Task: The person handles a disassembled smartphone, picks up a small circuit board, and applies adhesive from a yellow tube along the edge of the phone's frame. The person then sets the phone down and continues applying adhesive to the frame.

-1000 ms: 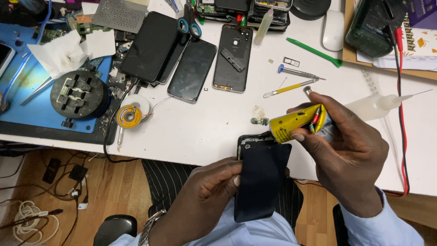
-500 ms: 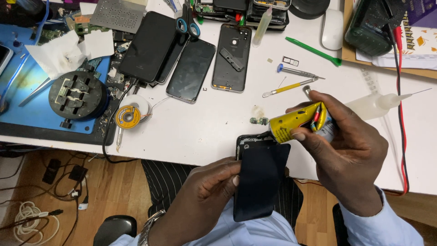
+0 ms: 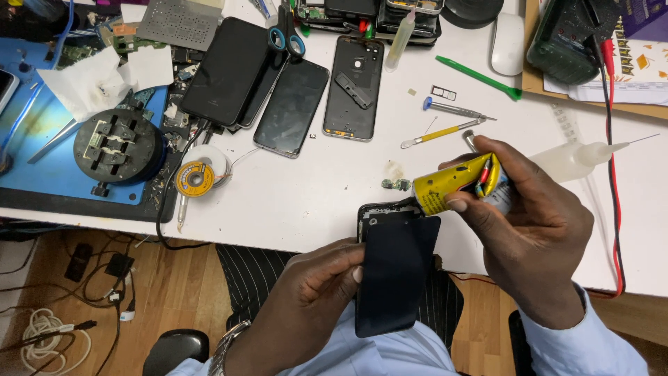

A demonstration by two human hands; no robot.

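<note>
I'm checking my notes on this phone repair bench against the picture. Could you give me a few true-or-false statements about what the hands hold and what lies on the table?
1. The right hand holds a yellow tube. True.
2. The left hand holds the scissors. False: it grips a dark phone panel; the blue-handled scissors lie on the table.
3. A green pry tool lies near the white mouse. True.
4. The clear squeeze bottle stands upright. False: it lies on its side.
5. The solder spool sits beside the blue mat. True.

Glue tube (image 3: 456,184) above phone panel (image 3: 393,275), scissors (image 3: 285,35) beyond.
</note>
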